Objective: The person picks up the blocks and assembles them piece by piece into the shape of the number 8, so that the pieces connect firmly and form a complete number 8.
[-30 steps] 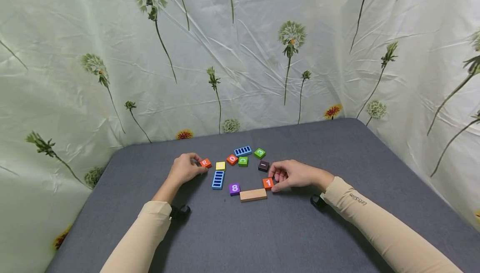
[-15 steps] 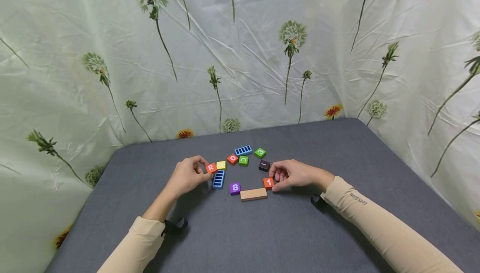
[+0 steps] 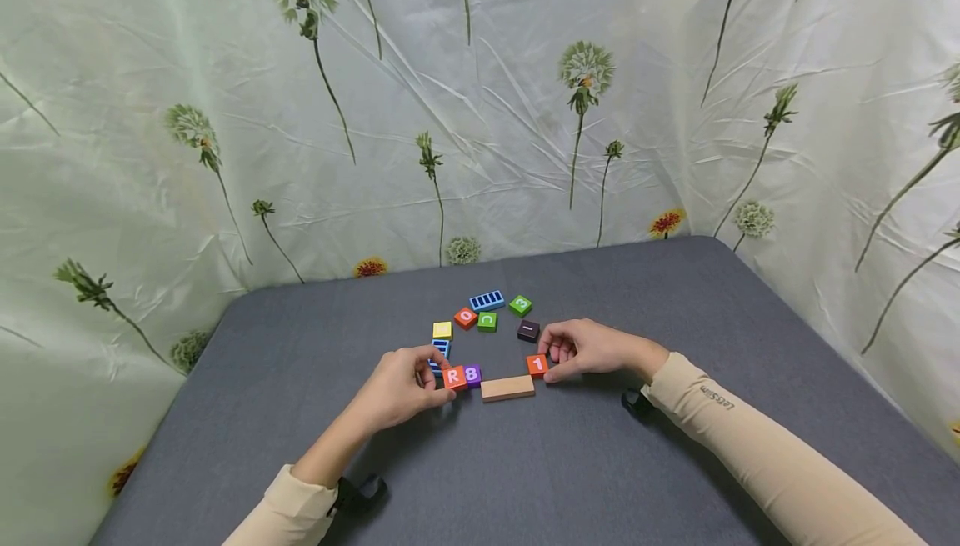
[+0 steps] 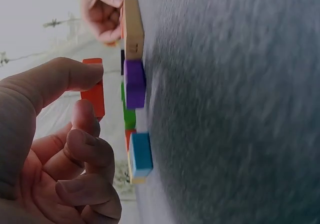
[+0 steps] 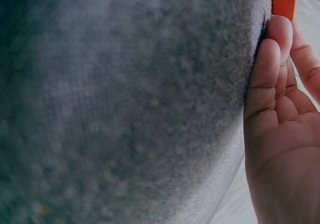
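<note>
In the head view my left hand (image 3: pixel 408 388) pinches an orange letter block marked R (image 3: pixel 454 377) by its edges. The left wrist view has this orange block (image 4: pixel 93 91) between thumb and finger, raised off the cloth. A purple block marked 8 (image 3: pixel 472 375) lies right beside it, partly overlapped. My right hand (image 3: pixel 592 350) holds an orange block marked 1 (image 3: pixel 536 365) at its right side, thumb at the lower corner. Between the 8 and the 1 lies a plain wooden bar (image 3: pixel 507 388). The left fingers partly cover a blue barred block (image 3: pixel 441 349).
Behind lie a yellow block (image 3: pixel 442 330), an orange 0 block (image 3: pixel 466 318), a green C block (image 3: pixel 487 322), another blue barred block (image 3: pixel 487 301), a green 3 block (image 3: pixel 521 305) and a black block (image 3: pixel 528 330). A flowered curtain (image 3: pixel 510 112) hangs behind the grey table (image 3: pixel 637 479).
My left hand has brought the R block from the left of the yellow block rightward and nearer to me, beside the purple 8. The right hand has stayed at the 1 block.
</note>
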Available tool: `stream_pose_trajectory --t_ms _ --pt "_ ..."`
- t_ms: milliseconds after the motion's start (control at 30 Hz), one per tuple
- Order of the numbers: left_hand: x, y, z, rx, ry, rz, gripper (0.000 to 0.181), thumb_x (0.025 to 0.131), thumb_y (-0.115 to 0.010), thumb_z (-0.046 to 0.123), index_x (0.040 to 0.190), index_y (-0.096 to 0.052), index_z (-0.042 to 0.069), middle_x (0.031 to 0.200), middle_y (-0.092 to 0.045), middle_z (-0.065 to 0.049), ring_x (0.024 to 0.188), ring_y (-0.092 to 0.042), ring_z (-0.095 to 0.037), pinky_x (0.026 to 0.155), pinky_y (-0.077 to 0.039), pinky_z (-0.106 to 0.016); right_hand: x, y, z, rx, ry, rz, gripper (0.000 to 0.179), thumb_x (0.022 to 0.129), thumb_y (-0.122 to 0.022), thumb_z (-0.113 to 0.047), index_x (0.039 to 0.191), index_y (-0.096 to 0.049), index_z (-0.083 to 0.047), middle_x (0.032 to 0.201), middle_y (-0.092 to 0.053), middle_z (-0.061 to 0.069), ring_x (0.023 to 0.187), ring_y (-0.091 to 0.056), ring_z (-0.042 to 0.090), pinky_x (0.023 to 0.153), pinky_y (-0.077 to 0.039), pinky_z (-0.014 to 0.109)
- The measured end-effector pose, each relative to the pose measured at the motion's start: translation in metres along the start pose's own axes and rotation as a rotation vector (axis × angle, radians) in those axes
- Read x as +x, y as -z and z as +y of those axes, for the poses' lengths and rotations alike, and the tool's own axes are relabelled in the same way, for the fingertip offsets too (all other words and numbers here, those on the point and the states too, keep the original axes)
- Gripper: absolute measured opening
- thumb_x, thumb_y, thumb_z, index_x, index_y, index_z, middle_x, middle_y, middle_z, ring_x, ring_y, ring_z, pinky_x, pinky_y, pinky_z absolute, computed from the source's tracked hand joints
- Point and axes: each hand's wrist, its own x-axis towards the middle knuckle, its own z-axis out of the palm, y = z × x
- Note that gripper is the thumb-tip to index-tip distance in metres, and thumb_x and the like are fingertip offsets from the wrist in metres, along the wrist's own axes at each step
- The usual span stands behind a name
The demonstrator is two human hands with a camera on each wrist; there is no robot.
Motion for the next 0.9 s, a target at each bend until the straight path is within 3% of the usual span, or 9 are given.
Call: stream_pose_trajectory --t_ms 367,900 --pt "-0.007 -0.014 0.007 0.051 -0.065 -0.095 0.026 0.084 -0.091 0.015 0.101 -0.071 0.013 0.064 -0.055 0.011 0.056 -0.046 -0.002 0.055 -0.035 -0.021 -0.001 0.0 -0.002 0.0 -0.009 0.004 0.034 0.09 -0.086 -0.028 0.111 -0.067 -0.01 0.093 -0.06 -0.001 0.082 -0.055 0.012 0.072 -0.046 0.022" --pt "-0.007 -0.022 0.009 0.063 -0.012 -0.162 0.029 0.082 -0.094 0.021 0.099 -0.071 0.015 0.066 -0.056 0.01 0.061 -0.048 -0.006 0.057 -0.033 -0.023 -0.001 0.002 -0.005 -0.008 -0.011 -0.009 0.034 0.09 -0.086 -0.029 0.111 -0.067 -0.011 0.092 -0.06 -0.001 0.081 -0.055 0.011 0.071 -0.046 0.022"
